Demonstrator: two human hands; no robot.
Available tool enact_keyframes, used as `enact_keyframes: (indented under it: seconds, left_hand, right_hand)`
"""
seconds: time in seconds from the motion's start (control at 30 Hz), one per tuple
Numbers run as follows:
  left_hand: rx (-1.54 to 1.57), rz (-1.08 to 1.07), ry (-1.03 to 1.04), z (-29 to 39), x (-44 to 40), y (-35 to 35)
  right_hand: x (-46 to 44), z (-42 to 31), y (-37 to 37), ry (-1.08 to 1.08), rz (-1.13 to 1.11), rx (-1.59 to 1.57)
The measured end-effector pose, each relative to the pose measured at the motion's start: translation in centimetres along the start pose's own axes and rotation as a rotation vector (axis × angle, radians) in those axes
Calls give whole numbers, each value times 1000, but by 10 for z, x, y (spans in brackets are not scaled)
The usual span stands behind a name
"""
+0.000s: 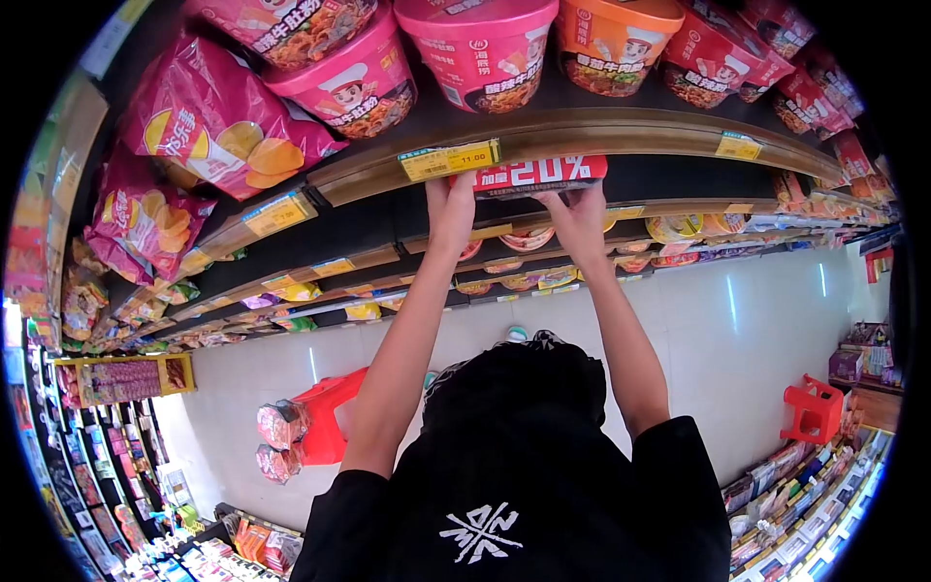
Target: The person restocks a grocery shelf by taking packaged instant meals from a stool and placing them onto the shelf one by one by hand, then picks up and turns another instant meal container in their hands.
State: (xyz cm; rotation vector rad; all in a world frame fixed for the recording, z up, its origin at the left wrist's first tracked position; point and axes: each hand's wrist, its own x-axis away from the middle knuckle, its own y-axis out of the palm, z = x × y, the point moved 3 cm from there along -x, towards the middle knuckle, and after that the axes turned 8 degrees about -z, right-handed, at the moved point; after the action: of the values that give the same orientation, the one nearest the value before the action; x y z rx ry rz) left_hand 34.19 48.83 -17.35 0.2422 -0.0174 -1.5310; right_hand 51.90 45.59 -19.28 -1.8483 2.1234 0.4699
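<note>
A red package (pixel 553 175) with large white "20%" lettering sits at the second shelf, just below the top shelf's edge, which hides its upper part. My left hand (pixel 452 209) grips its left end, the fingers partly hidden behind the shelf lip and price label. My right hand (pixel 579 221) holds it from below near the right end, with the thumb on its lower edge. Both arms reach forward from black short sleeves. Directly above my left hand is a yellow price label (pixel 449 160) reading 11.00.
Pink noodle tubs (pixel 475 53) and an orange tub (pixel 616 48) line the top shelf (pixel 582 134). Pink chip bags (pixel 228 126) are at left. Lower shelves carry more bowls and packets. A red stool (pixel 330 412) with wrapped bowls (pixel 281 441) and another stool (pixel 813 409) stand on the floor.
</note>
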Motion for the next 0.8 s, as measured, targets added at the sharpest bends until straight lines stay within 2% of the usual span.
enact_keyframes:
  seconds: [0.23,0.3,0.4,0.6,0.67,0.7,0.8]
  left_hand:
    - [-59,-251,-138,-3,-10,5]
    - [-89,-224,-131,-4,-14,8]
    - [-112,-191,-191,-15,-24,9]
    - [-336,-146,-215,-16,-33,16]
    - [-342,-174,-224,-32,-42,14]
    - [-270,-174,-202,-36,-44,14]
    - [452,-113,-227,-36,-43,17]
  right_hand:
    - [-25,4,-7,-9,-49,47]
    - [-32,9,-8,-5,-57,40]
    - [-42,10,-16,-97,-69,381]
    - [-60,18,-23,-106,-149,550]
    - [-63,25,-21,-125,-93,603]
    - [-64,35,-20,-144,-54,622]
    - [-66,45,-17,-106,-19,740]
